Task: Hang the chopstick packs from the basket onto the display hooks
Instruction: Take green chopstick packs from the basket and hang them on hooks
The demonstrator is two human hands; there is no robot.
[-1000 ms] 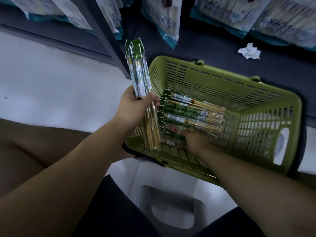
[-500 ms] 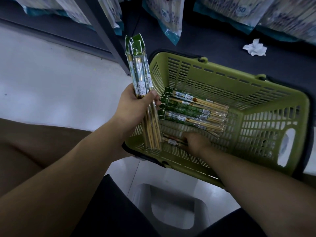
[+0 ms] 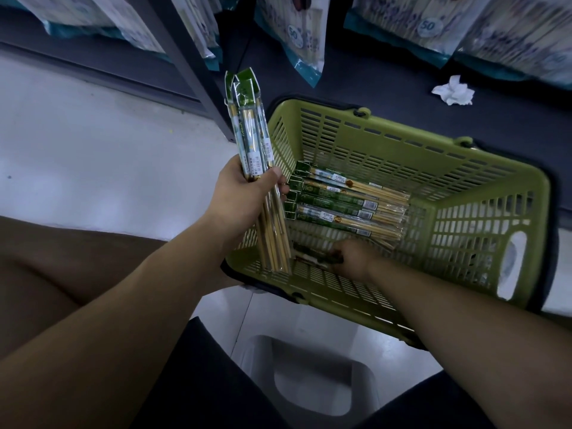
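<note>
Left hand [image 3: 244,196] grips a bundle of packs [image 3: 250,131]; right hand [image 3: 353,258] grasps another pack [image 3: 312,257] inside the basket [image 3: 464,168]. Several packs [image 3: 346,202] lie beyond it; apparently none hung yet.

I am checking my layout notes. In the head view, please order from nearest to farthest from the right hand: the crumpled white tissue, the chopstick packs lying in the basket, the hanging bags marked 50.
1. Chopstick packs lying in the basket: just beyond the right hand.
2. Crumpled white tissue: on the dark shelf behind the basket.
3. Hanging bags marked 50: above the tissue.
</note>
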